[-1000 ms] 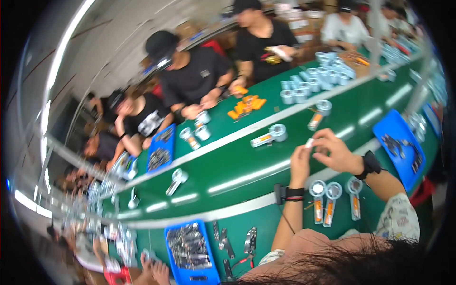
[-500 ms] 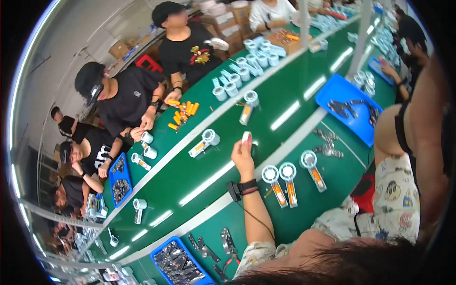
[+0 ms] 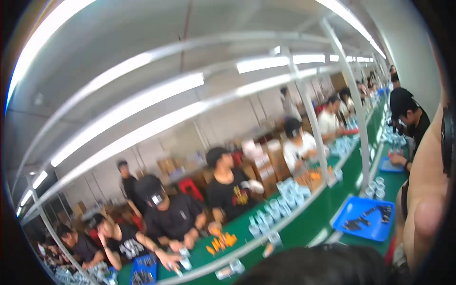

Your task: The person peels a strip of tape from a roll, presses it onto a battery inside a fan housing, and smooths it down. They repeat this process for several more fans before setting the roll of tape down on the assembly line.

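Neither of my hands shows in the head view. My raised right arm runs up the right edge, and its hand is out of the frame. Nearest to that arm is a blue tray holding dark metal parts. Behind it stand several pale-blue round housings. On the green belt lie a pale-blue unit with an orange insert and another similar unit. Dark hair covers the lower middle and hides the near bench.
Across the belt, several people in dark caps sit at the bench. Orange cylinders and a row of pale-blue housings lie before them. Another blue tray is at lower left. Metal posts rise along the line. A co-worker sits at right.
The view has swung upward to the ceiling lights and the far people. My left hand, which held a small round pink-and-white piece over the belt, has left the picture.
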Action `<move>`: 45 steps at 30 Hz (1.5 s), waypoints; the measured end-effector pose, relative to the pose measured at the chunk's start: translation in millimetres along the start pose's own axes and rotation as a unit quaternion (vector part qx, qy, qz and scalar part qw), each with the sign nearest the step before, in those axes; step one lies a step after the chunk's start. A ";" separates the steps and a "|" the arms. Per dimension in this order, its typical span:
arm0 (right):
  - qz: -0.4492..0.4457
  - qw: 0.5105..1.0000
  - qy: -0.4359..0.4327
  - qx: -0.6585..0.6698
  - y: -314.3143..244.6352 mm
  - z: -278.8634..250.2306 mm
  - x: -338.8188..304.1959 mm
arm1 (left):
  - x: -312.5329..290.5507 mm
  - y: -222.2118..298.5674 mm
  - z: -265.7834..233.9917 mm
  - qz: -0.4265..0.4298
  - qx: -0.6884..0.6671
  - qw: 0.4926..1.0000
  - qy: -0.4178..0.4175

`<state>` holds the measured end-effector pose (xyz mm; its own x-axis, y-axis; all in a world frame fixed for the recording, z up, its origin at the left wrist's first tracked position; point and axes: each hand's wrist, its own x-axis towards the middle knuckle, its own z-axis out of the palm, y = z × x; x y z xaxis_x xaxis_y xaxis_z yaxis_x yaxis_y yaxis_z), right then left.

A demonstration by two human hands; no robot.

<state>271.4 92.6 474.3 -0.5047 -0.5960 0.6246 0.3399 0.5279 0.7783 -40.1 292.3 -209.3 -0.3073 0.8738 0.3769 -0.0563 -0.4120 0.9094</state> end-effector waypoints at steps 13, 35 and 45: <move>0.040 0.977 -0.209 0.031 38.7 24.1 -91.1 | 59.0 122.5 6.8 -0.228 -0.240 0.937 0.113; 0.295 0.901 -0.284 0.142 -150.5 77.0 -101.9 | 39.2 167.0 -25.2 -0.317 -0.663 0.675 0.071; 0.563 0.719 -0.335 0.232 -289.0 88.2 -199.2 | -51.4 274.7 46.5 0.070 0.089 0.946 -0.304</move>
<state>203.7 112.1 119.3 -0.4390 0.7104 0.5501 0.6095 0.6853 -0.3986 4.5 146.2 29.4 0.3071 0.8233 0.4773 0.1215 -0.5314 0.8384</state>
